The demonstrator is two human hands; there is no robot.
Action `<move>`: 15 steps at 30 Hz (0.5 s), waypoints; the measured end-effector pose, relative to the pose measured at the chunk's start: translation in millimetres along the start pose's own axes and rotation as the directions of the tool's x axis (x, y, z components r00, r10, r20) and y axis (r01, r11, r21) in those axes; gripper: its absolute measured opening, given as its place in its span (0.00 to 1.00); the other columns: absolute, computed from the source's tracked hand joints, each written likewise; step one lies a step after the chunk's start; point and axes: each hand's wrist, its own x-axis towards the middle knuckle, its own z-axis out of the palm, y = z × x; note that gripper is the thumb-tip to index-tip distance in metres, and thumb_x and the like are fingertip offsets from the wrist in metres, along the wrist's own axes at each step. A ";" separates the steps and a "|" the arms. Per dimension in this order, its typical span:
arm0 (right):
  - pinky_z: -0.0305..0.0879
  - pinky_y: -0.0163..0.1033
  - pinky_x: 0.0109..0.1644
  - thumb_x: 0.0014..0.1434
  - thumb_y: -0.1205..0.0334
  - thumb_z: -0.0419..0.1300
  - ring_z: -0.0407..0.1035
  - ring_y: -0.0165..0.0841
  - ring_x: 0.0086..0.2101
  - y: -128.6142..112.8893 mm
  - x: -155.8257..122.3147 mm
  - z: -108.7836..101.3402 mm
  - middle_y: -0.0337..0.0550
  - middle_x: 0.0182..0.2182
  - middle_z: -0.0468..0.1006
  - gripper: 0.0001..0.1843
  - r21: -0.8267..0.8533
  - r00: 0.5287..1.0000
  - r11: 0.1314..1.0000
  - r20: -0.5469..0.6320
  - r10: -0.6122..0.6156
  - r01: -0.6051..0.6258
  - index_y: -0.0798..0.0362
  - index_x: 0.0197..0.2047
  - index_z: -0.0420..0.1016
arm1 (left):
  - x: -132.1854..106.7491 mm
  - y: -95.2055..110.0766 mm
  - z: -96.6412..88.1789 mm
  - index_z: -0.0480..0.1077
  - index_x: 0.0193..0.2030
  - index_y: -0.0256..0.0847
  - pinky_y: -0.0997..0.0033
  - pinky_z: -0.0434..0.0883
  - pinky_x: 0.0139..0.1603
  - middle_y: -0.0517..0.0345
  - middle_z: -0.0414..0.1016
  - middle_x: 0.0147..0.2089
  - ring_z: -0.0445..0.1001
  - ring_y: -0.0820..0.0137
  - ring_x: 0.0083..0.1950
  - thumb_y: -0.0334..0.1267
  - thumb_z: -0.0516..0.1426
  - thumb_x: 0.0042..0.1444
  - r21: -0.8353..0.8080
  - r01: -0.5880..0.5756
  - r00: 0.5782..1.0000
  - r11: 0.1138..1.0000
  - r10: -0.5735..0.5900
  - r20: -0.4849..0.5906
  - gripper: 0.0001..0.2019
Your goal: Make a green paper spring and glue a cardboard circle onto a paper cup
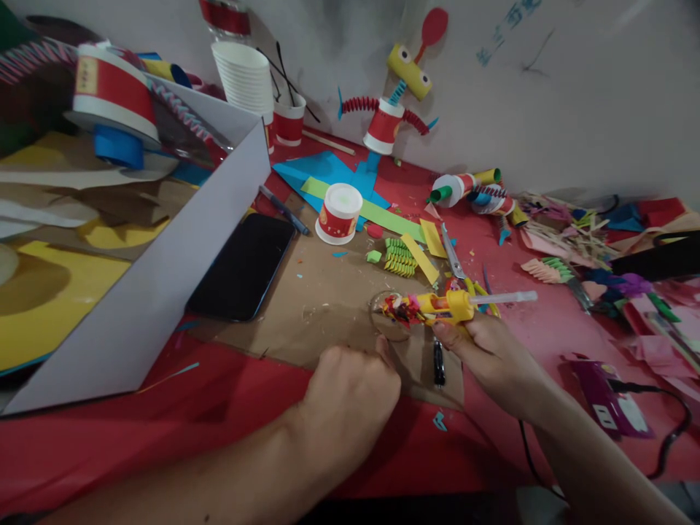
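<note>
My right hand (488,352) grips a yellow hot glue gun (448,306) with a white glue stick poking out of its back end; its nozzle points left at a small bundle of coloured paper strips (398,309). My left hand (350,390) is curled into a fist just below and left of that bundle, thumb reaching toward it; what its fingers hold is hidden. Both rest over a brown cardboard sheet (322,292) on the red table cover (230,408).
A black phone (243,266) lies left on the cardboard beside a white box wall (164,270). An upturned red paper cup (339,213), folded green paper (399,257), a craft knife (451,251), paper-cup figures (391,109), stacked cups (243,73) and paper scraps surround the spot.
</note>
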 end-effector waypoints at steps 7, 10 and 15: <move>0.42 0.35 0.19 0.61 0.47 0.45 0.50 0.25 0.16 -1.7 -6.0 -0.2 0.35 0.13 0.59 0.26 -0.010 0.999 1.000 0.037 0.012 -0.012 0.52 0.16 0.54 | -2.2 1.5 -2.9 0.75 0.42 0.36 0.73 0.55 0.17 0.52 0.74 0.23 0.70 0.69 0.19 0.21 0.49 0.49 -0.034 -0.053 0.999 0.998 0.054 0.008 0.18; 0.44 0.35 0.20 0.61 0.47 0.46 0.51 0.26 0.17 -2.3 -7.6 -0.2 0.36 0.13 0.58 0.25 -0.050 1.000 0.999 0.020 0.013 -0.012 0.52 0.16 0.56 | -3.1 2.0 -2.2 0.75 0.40 0.36 0.73 0.56 0.18 0.53 0.74 0.21 0.70 0.69 0.19 0.21 0.49 0.49 -0.034 -0.054 0.998 0.998 0.054 0.010 0.17; 0.44 0.35 0.20 0.60 0.47 0.46 0.51 0.26 0.17 -0.7 -9.6 1.9 0.36 0.14 0.58 0.25 -0.064 1.000 0.998 -0.011 -0.003 0.002 0.52 0.17 0.59 | -2.9 2.0 -5.2 0.74 0.40 0.34 0.74 0.57 0.18 0.53 0.74 0.22 0.70 0.69 0.19 0.21 0.50 0.49 -0.033 -0.051 0.998 0.998 0.052 0.025 0.16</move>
